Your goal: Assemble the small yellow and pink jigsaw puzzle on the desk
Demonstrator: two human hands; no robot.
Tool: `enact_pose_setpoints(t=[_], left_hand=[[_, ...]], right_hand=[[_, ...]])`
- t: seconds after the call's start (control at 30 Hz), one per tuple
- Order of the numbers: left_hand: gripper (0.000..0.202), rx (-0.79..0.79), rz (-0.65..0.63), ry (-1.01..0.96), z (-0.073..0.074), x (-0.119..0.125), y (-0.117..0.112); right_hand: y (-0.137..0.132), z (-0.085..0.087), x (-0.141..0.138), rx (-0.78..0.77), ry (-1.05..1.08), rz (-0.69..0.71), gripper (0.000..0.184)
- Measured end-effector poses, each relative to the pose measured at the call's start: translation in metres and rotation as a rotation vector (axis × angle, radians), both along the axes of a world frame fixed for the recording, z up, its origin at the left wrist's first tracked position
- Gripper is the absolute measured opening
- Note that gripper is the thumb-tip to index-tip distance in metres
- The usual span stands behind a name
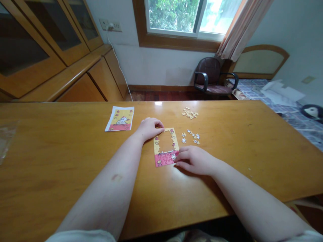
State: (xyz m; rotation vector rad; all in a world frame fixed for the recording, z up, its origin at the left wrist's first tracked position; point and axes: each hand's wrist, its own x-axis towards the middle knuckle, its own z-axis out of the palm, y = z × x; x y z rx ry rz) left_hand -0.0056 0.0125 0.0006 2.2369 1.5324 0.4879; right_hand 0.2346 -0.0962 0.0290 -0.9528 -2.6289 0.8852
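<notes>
A partly assembled jigsaw puzzle (165, 159) lies flat on the table, its yellow border surrounding an open middle and its lower band pink. At its upper left corner, my left hand (150, 129) rests with bent fingers, thumb and forefinger apart, touching the edge. My right hand (193, 160) is at the lower right edge, fingers curled around a small whitish puzzle piece (173, 156) over the pink band. Exactly how the fingertips grip it is hard to see. Loose printed pieces (193, 135) lie just right of the puzzle.
Farther back is a pile of plain-backed pieces (190, 113). A picture sheet (120, 119) with a white animal lies left of the puzzle. Clear plastic (7, 139) sits at the table's (63, 168) left edge. Beyond stand a chair (210, 77) and a bed (254, 89).
</notes>
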Motion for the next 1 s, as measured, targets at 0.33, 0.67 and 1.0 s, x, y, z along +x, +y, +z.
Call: enact_pose_setpoints(t=[0.33, 0.67, 1.0], left_hand=[[0.017, -0.002, -0.005, -0.014, -0.0007, 0.0001, -0.0001], [0.017, -0.005, -0.002, -0.011, -0.0003, 0.0005, -0.0001], [0.017, -0.007, 0.002, -0.020, -0.0012, 0.0002, 0.0003]], right_hand=[[0.0004, 0.0002, -0.0004, 0.020, -0.025, -0.009, 0.016], [0.0006, -0.0031, -0.0007, 0.030, -0.004, -0.017, 0.019], [-0.0010, -0.0023, -0.0028, 0.067, 0.003, 0.038, 0.022]])
